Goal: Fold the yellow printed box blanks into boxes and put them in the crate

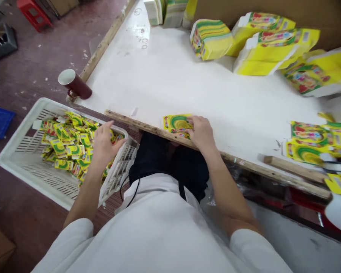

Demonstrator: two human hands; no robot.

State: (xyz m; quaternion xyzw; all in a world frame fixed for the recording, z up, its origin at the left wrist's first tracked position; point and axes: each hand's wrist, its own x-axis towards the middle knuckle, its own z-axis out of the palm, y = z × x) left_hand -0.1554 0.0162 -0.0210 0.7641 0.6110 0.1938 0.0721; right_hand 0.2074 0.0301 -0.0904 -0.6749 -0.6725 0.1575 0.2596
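Observation:
A yellow-and-green printed carton (177, 123) lies on the white table close to its front edge. My right hand (201, 132) has its thumb and fingers closed on the carton's right end. Over the right side of a white plastic crate (31, 113) hovers my left hand (105, 146), thumb and fingers apart and nothing between them. Inside the crate is a loose heap of many small yellow cartons (64, 146), partly covered by that hand and forearm.
A wooden strip (147, 128) edges the white table (136, 83). A maroon mug (78, 86) stands at its left corner. Stacks of flat yellow cartons (213, 40) fill the back; more flat cartons (307, 140) and a wooden bar (295, 168) lie at right.

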